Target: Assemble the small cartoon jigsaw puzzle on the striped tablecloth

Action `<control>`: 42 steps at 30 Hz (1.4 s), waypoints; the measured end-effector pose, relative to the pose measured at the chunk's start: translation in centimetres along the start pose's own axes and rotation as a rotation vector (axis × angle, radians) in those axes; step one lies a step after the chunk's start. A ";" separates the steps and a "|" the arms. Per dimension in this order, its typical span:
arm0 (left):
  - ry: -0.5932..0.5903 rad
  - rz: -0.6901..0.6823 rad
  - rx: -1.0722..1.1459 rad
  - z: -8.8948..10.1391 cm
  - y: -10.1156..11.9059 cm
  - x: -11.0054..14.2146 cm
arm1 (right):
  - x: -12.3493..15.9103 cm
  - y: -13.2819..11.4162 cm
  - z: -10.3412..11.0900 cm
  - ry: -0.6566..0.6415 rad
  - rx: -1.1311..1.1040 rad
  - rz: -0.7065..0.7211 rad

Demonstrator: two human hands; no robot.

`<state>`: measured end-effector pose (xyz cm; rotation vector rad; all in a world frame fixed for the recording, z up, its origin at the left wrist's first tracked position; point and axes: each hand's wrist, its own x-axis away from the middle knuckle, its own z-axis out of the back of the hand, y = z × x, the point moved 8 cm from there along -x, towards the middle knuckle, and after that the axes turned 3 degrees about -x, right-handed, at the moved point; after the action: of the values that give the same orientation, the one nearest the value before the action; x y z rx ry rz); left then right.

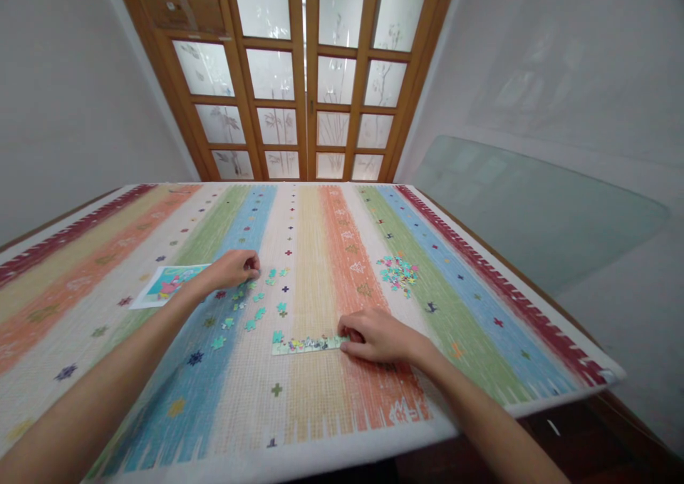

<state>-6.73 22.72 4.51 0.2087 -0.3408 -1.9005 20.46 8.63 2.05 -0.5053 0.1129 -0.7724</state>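
Observation:
My left hand [235, 268] is closed in a pinch above the loose teal jigsaw pieces [259, 313] at the left; whatever its fingertips hold is hidden. Beside that wrist lies a printed reference picture [167, 284], partly covered by my forearm. A joined strip of jigsaw pieces [307, 346] runs left to right near the table's front, with a teal piece [277, 336] standing up from its left end. The fingers of my right hand [377, 336] are curled, thumb and forefinger on the strip's right end.
Farther right on the striped tablecloth [315, 398] is a pile of mixed jigsaw pieces [398, 273]. Wooden doors with glass panes [281, 85] stand beyond the table. A pale glass-like panel [513, 199] is by the right wall.

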 end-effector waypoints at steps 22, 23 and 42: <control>-0.069 -0.245 0.944 -5.9 16.5 6.8 | 0.0 0.2 2.5 0.344 -0.585 0.090; -0.065 -0.228 0.968 -6.1 16.4 6.7 | 0.0 0.3 2.5 0.349 -0.594 0.089; 0.078 -0.437 0.407 -4.2 15.1 8.6 | -0.1 2.5 1.3 0.219 -0.592 -0.100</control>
<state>4.98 9.27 5.79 0.6729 -0.6715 -2.2257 22.38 10.69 1.94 -0.9904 0.5332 -0.8904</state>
